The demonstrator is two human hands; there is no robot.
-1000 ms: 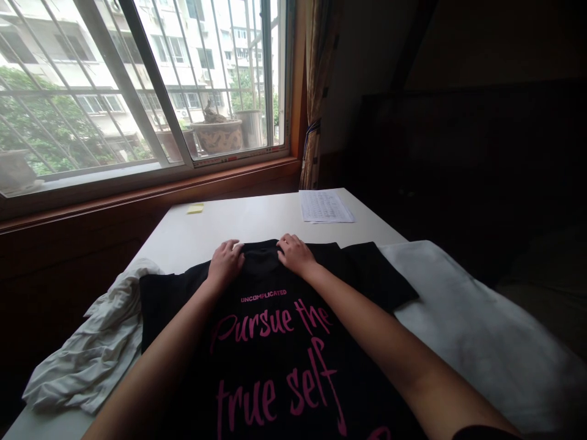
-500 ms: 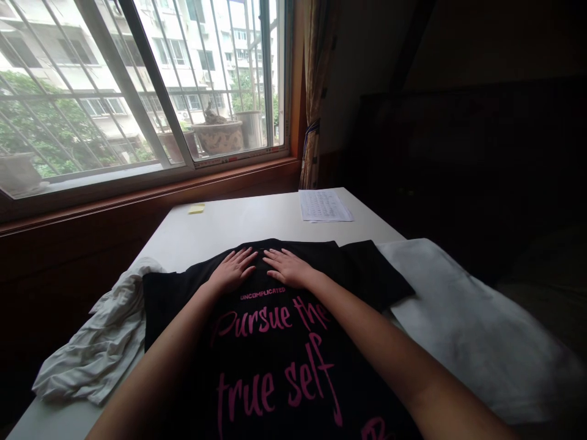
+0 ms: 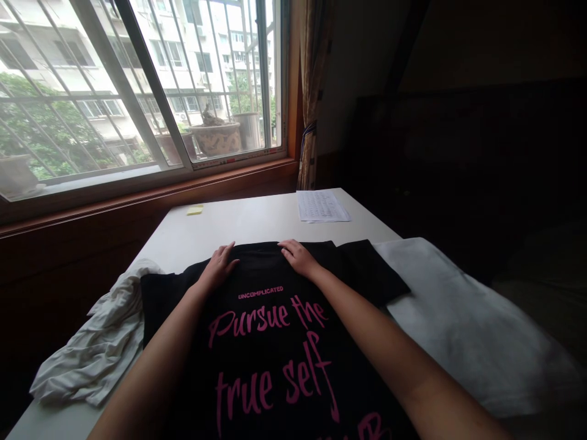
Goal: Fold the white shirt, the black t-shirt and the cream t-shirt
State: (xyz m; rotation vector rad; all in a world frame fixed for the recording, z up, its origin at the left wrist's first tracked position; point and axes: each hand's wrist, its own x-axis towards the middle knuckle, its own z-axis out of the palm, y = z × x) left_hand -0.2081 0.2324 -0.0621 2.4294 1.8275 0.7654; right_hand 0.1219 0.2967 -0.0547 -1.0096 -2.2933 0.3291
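A black T-shirt point(image 3: 257, 266) with pink lettering lies spread flat across the table, its collar end away from me. My left hand point(image 3: 219, 267) rests on the shirt left of the neckline, fingers extended toward the far edge and thumb apart. Right of the neckline, my right hand point(image 3: 299, 258) lies on the cloth with its fingertips by the collar edge. Its fingers look stretched and slightly bent, and no fold of cloth shows between them. The shirt's lower end runs out of view below.
On the white table point(image 3: 238, 220) are a yellow sticky note point(image 3: 194, 209) and some printed sheets point(image 3: 323, 206). Crumpled white cloth point(image 3: 98, 342) lies at the left, and another white cloth point(image 3: 449, 318) at the right. A barred window point(image 3: 137, 91) and a curtain point(image 3: 312, 104) stand beyond.
My hands have moved apart, from near the middle of the neckline out to either side of it. The collar area between them is now uncovered. The shirt stays flat.
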